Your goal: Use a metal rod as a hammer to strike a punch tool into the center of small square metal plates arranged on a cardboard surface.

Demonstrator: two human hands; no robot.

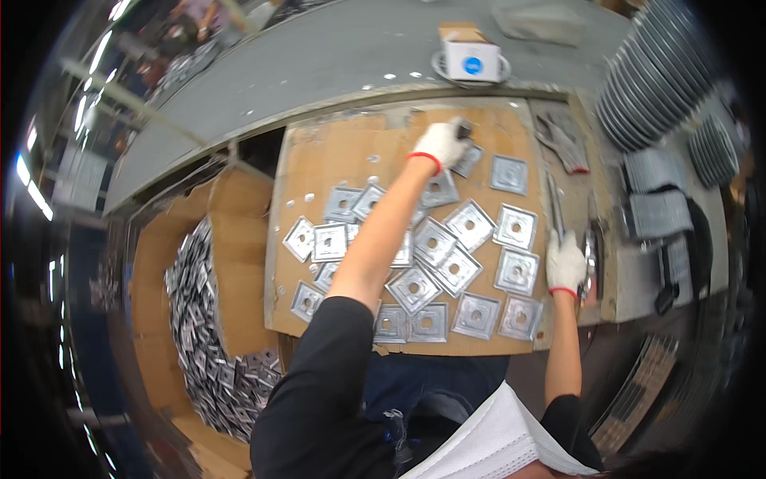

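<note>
My left hand (441, 144), in a white glove with a red cuff, reaches across to the far part of a cardboard sheet. Its fingers are closed around a small dark object (463, 130) whose kind I cannot make out. Square metal plates (470, 224) with a central hole lie scattered on the cardboard (335, 164), some overlapping; my left forearm hides a few. At the sheet's right side my right hand (566, 265), gloved the same way, is closed on the near end of a long, thin grey metal tool (555, 203).
A cardboard box (155, 319) full of similar metal plates stands at the left. Further right are a grey glove (563, 144), a dark tool (590, 251) and tall stacks of round metal pieces (658, 76). A small white box (472, 62) sits on the grey bench (319, 60) behind.
</note>
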